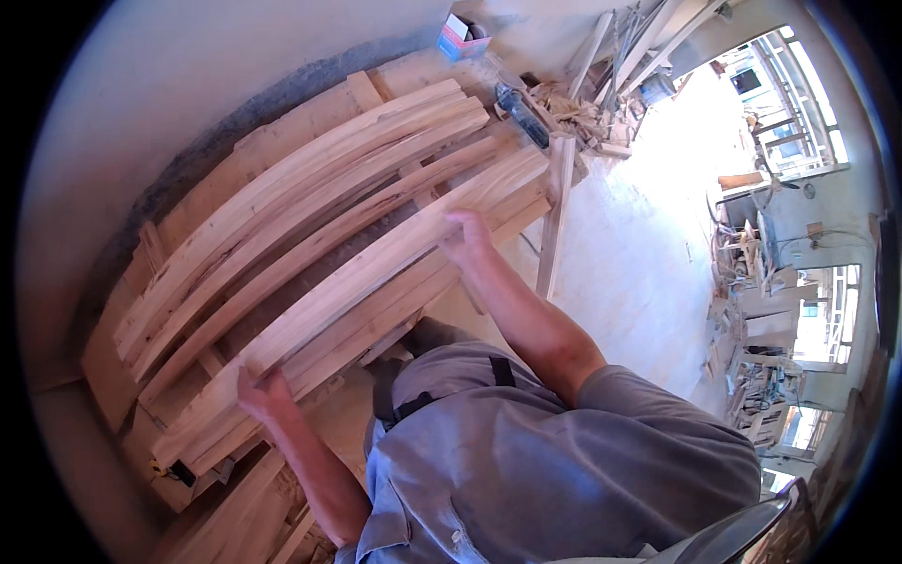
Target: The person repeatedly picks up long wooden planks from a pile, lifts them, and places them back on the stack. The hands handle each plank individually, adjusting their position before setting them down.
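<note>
A long pale wooden beam [352,281] slants across the bench in front of me, from lower left to upper right. My left hand [265,395] is closed around its near edge toward the lower-left end. Farther along, my right hand [466,239] grips the same edge nearer the upper-right end. The undersides of both hands' grips are hidden. Beyond the beam lies a narrower wooden strip [362,220], then several thick pale beams [301,193] side by side. Another long board [399,303] lies along the bench's near side, just below the held beam.
A blue and red box [462,42] sits at the far end by the wall. Near it are a dark cylindrical object [522,117] and piled wood scraps [592,124]. A plank [556,221] leans at the bench's right end. Clutter [752,376] lines the right wall beneath windows.
</note>
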The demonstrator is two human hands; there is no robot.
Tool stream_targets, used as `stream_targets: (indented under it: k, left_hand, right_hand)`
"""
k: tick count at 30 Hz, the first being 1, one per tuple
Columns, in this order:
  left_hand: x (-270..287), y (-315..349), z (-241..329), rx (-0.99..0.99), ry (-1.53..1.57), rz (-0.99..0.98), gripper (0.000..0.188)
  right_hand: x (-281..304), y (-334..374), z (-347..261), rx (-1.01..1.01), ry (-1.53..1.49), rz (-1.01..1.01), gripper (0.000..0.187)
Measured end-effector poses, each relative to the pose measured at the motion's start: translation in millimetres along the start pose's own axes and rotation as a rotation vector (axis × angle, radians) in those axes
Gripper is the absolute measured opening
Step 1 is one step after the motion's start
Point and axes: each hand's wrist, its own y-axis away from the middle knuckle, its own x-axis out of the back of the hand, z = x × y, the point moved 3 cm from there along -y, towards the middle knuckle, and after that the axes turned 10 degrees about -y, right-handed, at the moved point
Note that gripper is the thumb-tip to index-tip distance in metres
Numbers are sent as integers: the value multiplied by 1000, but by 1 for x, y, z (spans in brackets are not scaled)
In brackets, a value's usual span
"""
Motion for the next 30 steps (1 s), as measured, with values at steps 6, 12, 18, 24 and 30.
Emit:
stream_targets:
  k: [6, 12, 18, 24, 30]
  left_hand:
    - [-44, 38, -6, -68, 289, 72, 32]
    - [-49, 36, -4, -195, 331, 165, 46]
    - [-61, 35, -5, -196, 404, -52, 62]
    - [-62, 7, 8, -257, 364, -279, 80]
    - [-77, -9, 43, -269, 316, -203, 72]
  right_hand:
    - [-5, -34, 7, -165, -202, -123, 38]
    - [-11, -54, 5, -179, -193, -98, 45]
    - [-31, -47, -2, -148, -46, 55, 39]
    - [-6, -78, -7, -120, 363, -124, 18]
    - [-6, -71, -11, -45, 256, -473, 58]
